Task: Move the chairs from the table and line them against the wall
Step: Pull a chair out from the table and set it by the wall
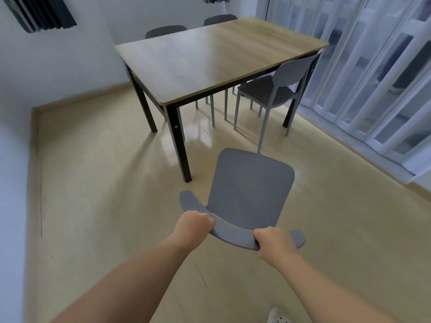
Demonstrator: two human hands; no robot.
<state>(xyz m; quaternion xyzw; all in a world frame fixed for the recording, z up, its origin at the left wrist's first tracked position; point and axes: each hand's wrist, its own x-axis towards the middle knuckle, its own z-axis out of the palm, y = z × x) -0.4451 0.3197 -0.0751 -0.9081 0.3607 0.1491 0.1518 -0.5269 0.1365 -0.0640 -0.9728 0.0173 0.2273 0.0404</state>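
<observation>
A person is gripping a grey chair (250, 190) by its curved backrest (233, 233), the left hand (194, 223) and right hand (271, 238) each curling their fingers over the top edge. The chair is sitting on open floor just short of the wooden table's (210, 61) near corner, seat pointing away from the person. The backrest's long axis is running across both hands. The bare wall (14, 171) is lying off to the left, nearer the left hand, so the carry is likely heading that way.
</observation>
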